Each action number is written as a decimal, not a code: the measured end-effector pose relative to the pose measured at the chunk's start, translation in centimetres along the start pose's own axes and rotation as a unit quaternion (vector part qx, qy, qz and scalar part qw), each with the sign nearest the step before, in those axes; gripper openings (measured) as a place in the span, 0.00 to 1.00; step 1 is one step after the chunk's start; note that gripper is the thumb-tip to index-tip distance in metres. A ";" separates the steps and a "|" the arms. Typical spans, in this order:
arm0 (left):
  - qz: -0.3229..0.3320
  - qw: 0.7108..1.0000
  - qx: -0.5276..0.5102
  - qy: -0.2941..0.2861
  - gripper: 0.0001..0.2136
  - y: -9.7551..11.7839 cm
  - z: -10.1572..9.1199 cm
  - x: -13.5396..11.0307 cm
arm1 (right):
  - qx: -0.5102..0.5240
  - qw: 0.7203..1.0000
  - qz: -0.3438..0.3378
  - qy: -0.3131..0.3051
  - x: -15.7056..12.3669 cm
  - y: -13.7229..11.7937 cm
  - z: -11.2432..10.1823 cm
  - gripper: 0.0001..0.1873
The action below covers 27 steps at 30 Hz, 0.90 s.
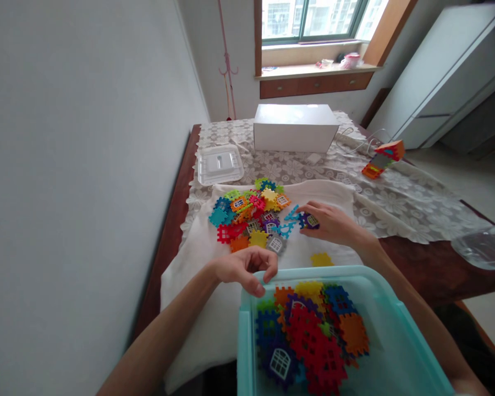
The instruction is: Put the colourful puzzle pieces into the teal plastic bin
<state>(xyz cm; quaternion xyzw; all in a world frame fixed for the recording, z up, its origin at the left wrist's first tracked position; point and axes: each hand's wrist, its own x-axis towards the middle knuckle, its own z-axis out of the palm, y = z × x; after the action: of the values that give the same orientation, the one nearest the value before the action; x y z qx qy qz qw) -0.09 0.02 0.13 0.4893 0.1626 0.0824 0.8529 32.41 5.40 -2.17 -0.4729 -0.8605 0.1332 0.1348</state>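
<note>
A heap of coloured plastic interlocking tiles (251, 217) lies on a white cloth (198, 258) spread over the table. My right hand (330, 223) reaches to the heap's right edge and pinches a purple window tile (309, 221). My left hand (245, 269) hovers at the far left corner of a teal plastic bin (396, 335), fingers curled loosely with nothing visible in them. The bin, nearest me, holds several more tiles (309, 341) in red, blue, orange and yellow. A single yellow tile (322, 259) lies on the cloth just beyond the bin.
A white box (295, 127) stands at the table's far side, a clear plastic lid (219, 164) left of it. A small built tile model (383, 158) sits at the right on the lace tablecloth (400, 203). A wall runs along the left; a clear bottle (484, 247) pokes in at right.
</note>
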 end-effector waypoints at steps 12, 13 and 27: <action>-0.003 1.000 0.013 0.006 0.22 0.1 0.1 0.0 | 0.077 0.981 -0.154 0.093 0.9 -6.4 4.0 0.22; -0.004 1.000 0.015 0.009 0.22 0.1 0.2 0.0 | 0.050 0.981 -0.169 0.083 0.9 -6.9 4.8 0.22; -0.002 1.000 0.023 0.021 0.23 -0.2 0.1 0.1 | 0.036 0.985 -0.160 0.059 1.0 -7.5 5.4 0.15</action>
<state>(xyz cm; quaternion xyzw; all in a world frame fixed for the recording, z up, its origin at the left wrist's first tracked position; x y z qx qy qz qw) 0.06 -0.14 0.04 0.5068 0.1832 0.0871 0.8379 24.11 1.76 -4.42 -0.3310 -0.9102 0.1131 0.2218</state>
